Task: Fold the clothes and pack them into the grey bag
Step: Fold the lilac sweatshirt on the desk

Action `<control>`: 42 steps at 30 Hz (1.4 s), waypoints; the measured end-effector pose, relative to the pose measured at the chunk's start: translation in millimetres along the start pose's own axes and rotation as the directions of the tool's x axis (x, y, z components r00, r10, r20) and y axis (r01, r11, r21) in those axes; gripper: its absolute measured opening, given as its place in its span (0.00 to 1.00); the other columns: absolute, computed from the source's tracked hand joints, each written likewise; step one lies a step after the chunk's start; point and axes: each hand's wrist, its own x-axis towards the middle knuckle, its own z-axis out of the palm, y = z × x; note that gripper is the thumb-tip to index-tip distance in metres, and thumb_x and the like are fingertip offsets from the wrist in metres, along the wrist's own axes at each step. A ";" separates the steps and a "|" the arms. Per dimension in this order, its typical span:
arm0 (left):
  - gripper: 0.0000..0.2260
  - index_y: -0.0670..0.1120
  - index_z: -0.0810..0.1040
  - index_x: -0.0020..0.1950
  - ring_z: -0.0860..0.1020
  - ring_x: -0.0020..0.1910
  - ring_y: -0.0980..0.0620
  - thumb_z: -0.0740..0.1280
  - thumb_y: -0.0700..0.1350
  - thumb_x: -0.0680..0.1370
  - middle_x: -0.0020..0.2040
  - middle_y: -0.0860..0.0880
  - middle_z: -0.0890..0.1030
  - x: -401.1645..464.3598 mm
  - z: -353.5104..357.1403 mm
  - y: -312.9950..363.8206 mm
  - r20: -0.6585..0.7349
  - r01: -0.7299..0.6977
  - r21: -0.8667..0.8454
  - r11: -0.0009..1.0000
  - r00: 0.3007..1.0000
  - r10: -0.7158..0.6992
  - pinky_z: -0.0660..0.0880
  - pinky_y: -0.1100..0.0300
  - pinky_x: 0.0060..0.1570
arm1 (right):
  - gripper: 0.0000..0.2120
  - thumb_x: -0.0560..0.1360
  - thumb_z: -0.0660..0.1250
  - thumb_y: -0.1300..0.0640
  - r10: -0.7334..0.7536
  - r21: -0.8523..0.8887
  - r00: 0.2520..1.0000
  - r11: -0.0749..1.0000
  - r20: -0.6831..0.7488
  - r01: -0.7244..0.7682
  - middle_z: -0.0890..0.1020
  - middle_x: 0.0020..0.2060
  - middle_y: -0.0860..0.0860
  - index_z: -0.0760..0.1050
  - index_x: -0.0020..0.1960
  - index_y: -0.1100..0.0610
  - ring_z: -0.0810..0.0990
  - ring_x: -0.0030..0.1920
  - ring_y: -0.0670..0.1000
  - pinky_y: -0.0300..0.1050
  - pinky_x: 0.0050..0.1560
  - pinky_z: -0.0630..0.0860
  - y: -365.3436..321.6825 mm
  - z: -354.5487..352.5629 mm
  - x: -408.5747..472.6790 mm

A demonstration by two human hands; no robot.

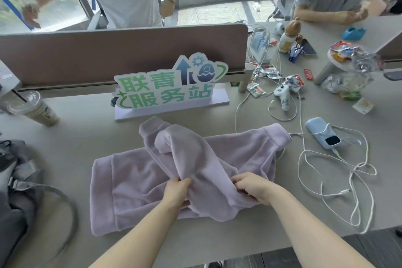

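— Purple fleece top (152, 178) spread flat at the table's (261, 220) near edge, dead centre, one sleeve (185, 150) thrown across the body toward eleven o'clock. Half folded at best, by the look of it.

— Hands?

— Left hand (177, 190) curled round a bunch of fleece at the sleeve's near end, thumb on top. Right hand (253, 187) at three o'clock of it, fingers tucked and pinching the same fold. Both gripping cloth, neither open.

— Risks from here?

— First, thick, springy fleece: likely to puff back open once released, leaving a lumpy bundle. Second, white cable (339, 183) looping at three o'clock, one strand running right up to the top's far right corner. Could snag on a fold swung that way and drag the blue power bank (324, 135) at two o'clock along with it.

— Anything on the other side?

— Grey bag (19, 180) slumped at nine o'clock, well apart from the top, mouth not clearly open; cannot tell. Awkward packing if collapsed, and a carry across could undo the fold.

— Farther out?

— Iced drink cup (32, 109) at ten o'clock, near the bag. Easily knocked over by a wide sweep toward the bag. Standing sign (167, 85) at twelve o'clock, just beyond the top; little room to push forward.
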 end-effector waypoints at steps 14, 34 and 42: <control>0.12 0.50 0.77 0.56 0.80 0.48 0.44 0.57 0.39 0.80 0.50 0.46 0.83 1.2 8.1 -6.3 -0.028 -0.029 -0.274 0.961 0.999 0.022 0.77 0.54 0.40 | 0.11 0.74 0.61 0.63 -0.188 -0.211 0.972 0.965 -0.138 0.157 0.81 0.33 0.50 0.79 0.36 0.60 0.75 0.37 0.48 0.38 0.39 0.71 -15.4 -1.5 2.3; 0.08 0.50 0.77 0.56 0.80 0.53 0.44 0.62 0.50 0.81 0.52 0.46 0.82 4.5 11.6 -18.6 -0.080 -0.026 -0.324 0.946 0.997 0.000 0.78 0.45 0.57 | 0.14 0.78 0.61 0.54 -0.306 -0.257 0.774 0.948 -0.554 0.190 0.73 0.30 0.51 0.65 0.35 0.55 0.71 0.35 0.54 0.50 0.38 0.67 -0.2 -1.8 8.9; 0.22 0.45 0.74 0.55 0.79 0.51 0.46 0.70 0.60 0.69 0.51 0.48 0.81 9.2 -3.9 -3.2 -0.167 -0.103 -0.096 0.990 0.982 0.086 0.77 0.45 0.57 | 0.13 0.76 0.62 0.39 -0.101 -0.162 0.920 0.986 -0.379 0.041 0.80 0.47 0.45 0.78 0.50 0.48 0.76 0.51 0.51 0.46 0.50 0.69 -5.5 0.8 5.5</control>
